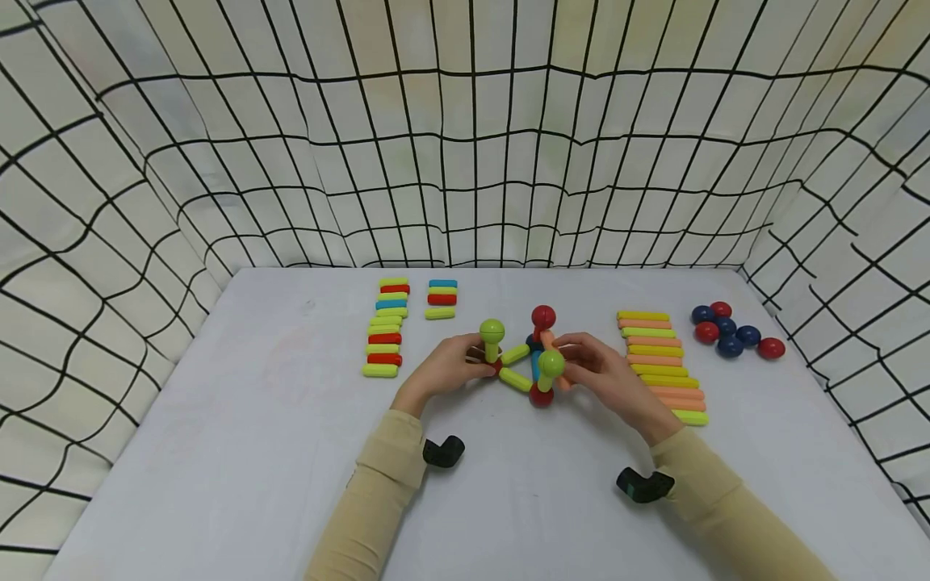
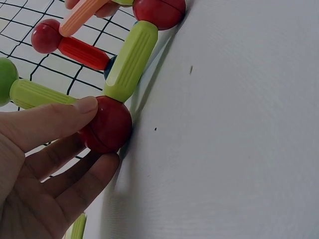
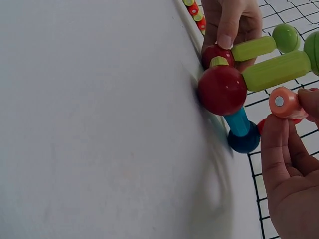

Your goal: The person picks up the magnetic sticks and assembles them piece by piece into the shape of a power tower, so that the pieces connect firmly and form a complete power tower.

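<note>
We have both hands at a frame of rods and balls [image 1: 536,365] on the white table [image 1: 240,452]

Head view: the frame sits between our left hand [image 1: 450,367] and our right hand [image 1: 596,371], with short rods [image 1: 383,339] in two columns to the left, long rods [image 1: 657,371] and loose balls [image 1: 725,326] to the right; left wrist view: our left thumb and fingers pinch a red ball [image 2: 112,122] at one corner, a green rod [image 2: 132,62] rising from it; right wrist view: our right thumb and fingertips pinch an orange rod [image 3: 286,104], its near end free, though we cannot tell here whether the far end is attached
</note>
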The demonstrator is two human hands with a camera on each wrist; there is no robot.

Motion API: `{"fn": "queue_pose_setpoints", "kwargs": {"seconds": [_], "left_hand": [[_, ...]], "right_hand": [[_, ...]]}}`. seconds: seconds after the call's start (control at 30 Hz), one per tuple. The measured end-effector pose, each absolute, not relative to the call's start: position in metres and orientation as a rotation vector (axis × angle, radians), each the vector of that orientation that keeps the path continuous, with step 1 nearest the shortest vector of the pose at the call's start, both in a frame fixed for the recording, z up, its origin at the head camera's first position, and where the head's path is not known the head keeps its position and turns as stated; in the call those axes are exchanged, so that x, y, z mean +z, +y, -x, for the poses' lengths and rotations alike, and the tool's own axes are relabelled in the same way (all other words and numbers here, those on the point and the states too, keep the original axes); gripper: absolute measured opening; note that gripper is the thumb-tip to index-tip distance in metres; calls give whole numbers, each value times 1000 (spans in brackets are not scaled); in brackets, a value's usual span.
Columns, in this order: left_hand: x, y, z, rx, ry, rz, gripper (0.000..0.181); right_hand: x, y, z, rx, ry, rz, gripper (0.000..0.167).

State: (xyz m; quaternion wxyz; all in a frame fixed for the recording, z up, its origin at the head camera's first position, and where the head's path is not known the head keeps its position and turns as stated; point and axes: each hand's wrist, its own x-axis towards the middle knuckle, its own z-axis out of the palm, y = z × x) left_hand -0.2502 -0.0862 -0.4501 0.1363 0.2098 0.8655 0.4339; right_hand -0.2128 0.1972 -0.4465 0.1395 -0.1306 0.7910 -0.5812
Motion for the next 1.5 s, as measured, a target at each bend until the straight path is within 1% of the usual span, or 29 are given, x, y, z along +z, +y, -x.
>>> {"fn": "queue_pose_setpoints", "kwargs": {"seconds": [0.27,0.5,0.77,0.93,1.5], "left_hand": [[-450,-86,249,1252,2506,-620,21],[-451,-85,250,1247,2510,-615,20],[-452,-85,250,1244,2511,-614,21],[-452,-86,251,1236,2519,-604,21],[-452,-86,251,1240,2520,-637,20]], "right_hand": [[-452,190,216,-1755,2269,381,34],[-454,187,218,-1790,2261,319,32],[-457,189,219,-1820,2181,299,45],[-458,188,219,-1821,2180,306,49],[-462,177,226,-1829,2216,267,42]]}}
